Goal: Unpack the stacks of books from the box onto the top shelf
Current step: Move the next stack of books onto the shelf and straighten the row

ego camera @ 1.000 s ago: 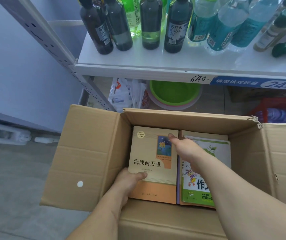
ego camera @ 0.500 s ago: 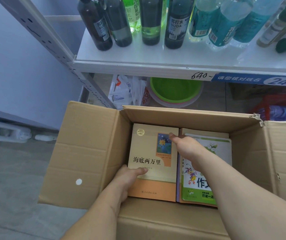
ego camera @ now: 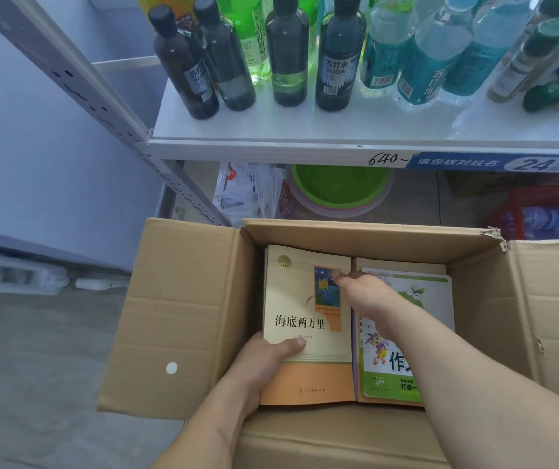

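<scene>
Two bare forearms, no sleeves visible. The left hand and right hand wear no gloves, rings or watch; thumbnails short, unpainted.

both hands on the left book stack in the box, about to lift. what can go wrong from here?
1. The left hand and right hand grip the cream book only at opposite edges; lower books in that stack may slip out and fall.
2. The shelf above the box is crowded with bottles; a rising stack could knock them.
3. The green book lies tight alongside and may get dragged by the right forearm.
</scene>
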